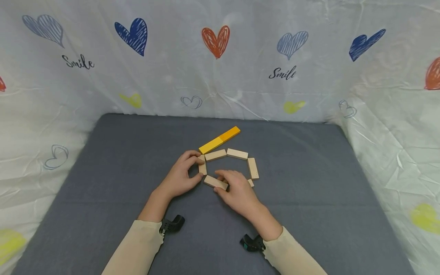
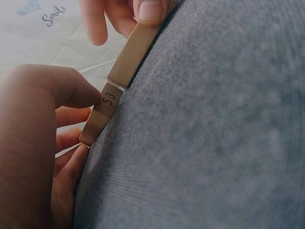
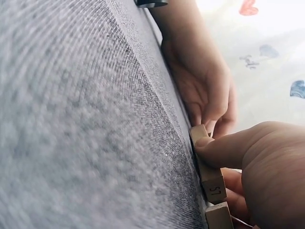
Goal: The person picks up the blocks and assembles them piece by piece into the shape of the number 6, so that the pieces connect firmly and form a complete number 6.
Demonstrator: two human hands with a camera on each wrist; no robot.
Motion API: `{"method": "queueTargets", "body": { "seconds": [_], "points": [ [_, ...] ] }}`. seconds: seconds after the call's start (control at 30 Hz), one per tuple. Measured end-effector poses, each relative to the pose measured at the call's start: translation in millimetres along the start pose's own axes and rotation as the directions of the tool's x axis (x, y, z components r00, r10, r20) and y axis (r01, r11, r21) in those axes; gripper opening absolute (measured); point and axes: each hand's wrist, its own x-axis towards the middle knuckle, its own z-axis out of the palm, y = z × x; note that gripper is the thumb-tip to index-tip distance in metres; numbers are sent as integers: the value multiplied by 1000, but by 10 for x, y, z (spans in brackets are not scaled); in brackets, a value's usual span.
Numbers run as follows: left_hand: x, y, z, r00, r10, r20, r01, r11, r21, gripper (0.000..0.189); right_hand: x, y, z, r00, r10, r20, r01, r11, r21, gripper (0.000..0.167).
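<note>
Pale wooden blocks form a ring on the grey cloth. My left hand (image 1: 180, 173) holds the ring's left block (image 1: 203, 166), thumb at its near end and fingers over its far part; in the left wrist view this block (image 2: 102, 114) bears the number 53. At the near left side, my right hand (image 1: 238, 193) pinches another block (image 1: 214, 182) between thumb and fingers. That block (image 3: 208, 174) has a marked end in the right wrist view and lies close to the left block. A further near block (image 1: 251, 183) is mostly hidden behind my right hand.
Two pale blocks make the ring's far side, one on the left (image 1: 215, 154) and one on the right (image 1: 237, 154). A block (image 1: 253, 168) stands at the right. Beyond the ring, a yellow block (image 1: 211, 146) and an orange-yellow block (image 1: 230, 133) lie end to end, slanting.
</note>
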Motion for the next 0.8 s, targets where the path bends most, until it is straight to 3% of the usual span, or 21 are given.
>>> {"method": "queueTargets", "body": {
  "seconds": [0.8],
  "points": [
    [-4, 2, -3, 1000, 8, -5, -8, 1000, -7, 33, 35, 20, -1, 1000, -19, 11, 19, 1000, -5, 55]
  ]
}}
